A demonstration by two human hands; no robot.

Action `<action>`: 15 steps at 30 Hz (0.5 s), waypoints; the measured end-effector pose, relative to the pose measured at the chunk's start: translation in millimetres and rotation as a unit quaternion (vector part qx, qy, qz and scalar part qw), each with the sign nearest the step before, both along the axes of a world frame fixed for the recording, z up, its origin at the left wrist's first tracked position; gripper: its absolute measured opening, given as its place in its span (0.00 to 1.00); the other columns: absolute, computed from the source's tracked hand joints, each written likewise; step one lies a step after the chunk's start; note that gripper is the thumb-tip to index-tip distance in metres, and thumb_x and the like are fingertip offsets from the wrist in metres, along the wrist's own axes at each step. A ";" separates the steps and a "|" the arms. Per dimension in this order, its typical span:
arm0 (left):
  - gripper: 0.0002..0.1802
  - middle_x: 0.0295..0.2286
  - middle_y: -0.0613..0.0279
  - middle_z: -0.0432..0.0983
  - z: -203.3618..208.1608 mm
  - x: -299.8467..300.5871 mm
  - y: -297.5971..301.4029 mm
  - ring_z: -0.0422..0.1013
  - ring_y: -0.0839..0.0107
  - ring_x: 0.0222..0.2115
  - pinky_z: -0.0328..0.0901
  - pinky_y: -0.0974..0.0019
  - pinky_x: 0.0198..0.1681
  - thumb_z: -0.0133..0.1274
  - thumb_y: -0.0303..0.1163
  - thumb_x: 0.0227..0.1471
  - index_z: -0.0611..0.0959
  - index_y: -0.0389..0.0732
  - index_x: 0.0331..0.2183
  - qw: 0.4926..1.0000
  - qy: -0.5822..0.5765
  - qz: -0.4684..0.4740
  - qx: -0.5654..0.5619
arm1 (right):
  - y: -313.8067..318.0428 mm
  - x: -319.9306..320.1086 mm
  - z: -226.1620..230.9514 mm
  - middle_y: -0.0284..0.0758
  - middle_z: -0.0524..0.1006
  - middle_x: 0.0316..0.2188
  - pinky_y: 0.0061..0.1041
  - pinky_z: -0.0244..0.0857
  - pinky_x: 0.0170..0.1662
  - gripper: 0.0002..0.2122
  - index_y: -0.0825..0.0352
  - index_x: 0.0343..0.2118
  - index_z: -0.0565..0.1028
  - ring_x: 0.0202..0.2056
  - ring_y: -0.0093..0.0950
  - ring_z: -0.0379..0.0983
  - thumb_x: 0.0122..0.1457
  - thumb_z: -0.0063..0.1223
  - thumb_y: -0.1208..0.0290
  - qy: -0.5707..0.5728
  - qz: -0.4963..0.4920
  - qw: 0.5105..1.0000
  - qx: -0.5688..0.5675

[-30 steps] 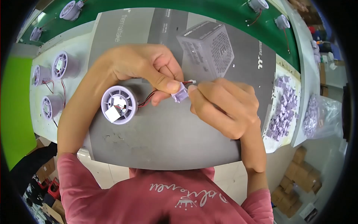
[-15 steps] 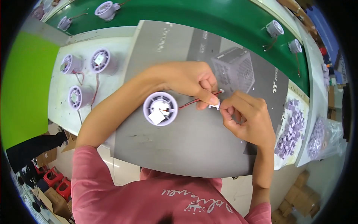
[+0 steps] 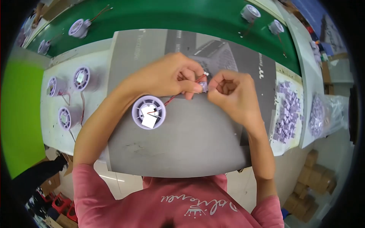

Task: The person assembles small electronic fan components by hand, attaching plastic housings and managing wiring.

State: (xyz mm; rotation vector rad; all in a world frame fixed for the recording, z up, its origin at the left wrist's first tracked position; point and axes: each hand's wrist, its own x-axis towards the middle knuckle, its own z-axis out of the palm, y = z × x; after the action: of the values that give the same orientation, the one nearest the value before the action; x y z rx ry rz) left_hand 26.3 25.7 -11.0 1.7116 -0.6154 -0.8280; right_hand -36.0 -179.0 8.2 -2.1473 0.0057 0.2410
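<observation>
A round lilac fan housing [image 3: 162, 117] rests on the grey board, with white squares over its hub. Red and black wires [image 3: 171, 99] run from it up to my left hand [image 3: 176, 78], closed on them beyond the housing. Above the left fingertips, a small white connector [image 3: 206, 74] sticks out at the wires' end. Between both hands is a small lilac plastic piece [image 3: 204, 86], partly hidden by my left thumb and finger. My right hand [image 3: 236, 95] is closed, its thumb and forefinger pinched at the piece's right edge.
The large printed grey board [image 3: 178, 148] covers the work surface. Several similar housings [image 3: 65, 117] stand on the white table at left; others [image 3: 79, 29] sit on the green belt [image 3: 152, 15] beyond. A pile of small lilac pieces [image 3: 288, 114] lies at right, beside a clear plastic bag [image 3: 334, 114].
Both hands have moved farther from me with the wires and lilac piece, still close together. The whole scene has shifted left in view; the fan housing stays on the board.
</observation>
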 end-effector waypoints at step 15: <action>0.14 0.24 0.61 0.80 0.8 -1.6 -2.0 0.74 0.77 0.25 0.67 0.74 0.31 0.59 0.29 0.55 0.83 0.31 0.42 0.992 0.117 -0.027 -0.048 | -46.9 -11.6 20.6 0.33 0.76 0.43 0.33 0.73 0.35 0.17 0.58 0.41 0.79 0.34 0.35 0.77 0.45 0.66 0.74 -0.303 0.213 0.923 -0.104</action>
State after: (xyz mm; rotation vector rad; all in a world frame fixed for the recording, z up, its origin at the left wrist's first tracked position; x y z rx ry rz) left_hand 24.7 23.8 -10.2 1.4894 -0.5352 -1.0048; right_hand -47.6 -225.9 28.8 -2.3313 -0.8332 -0.1959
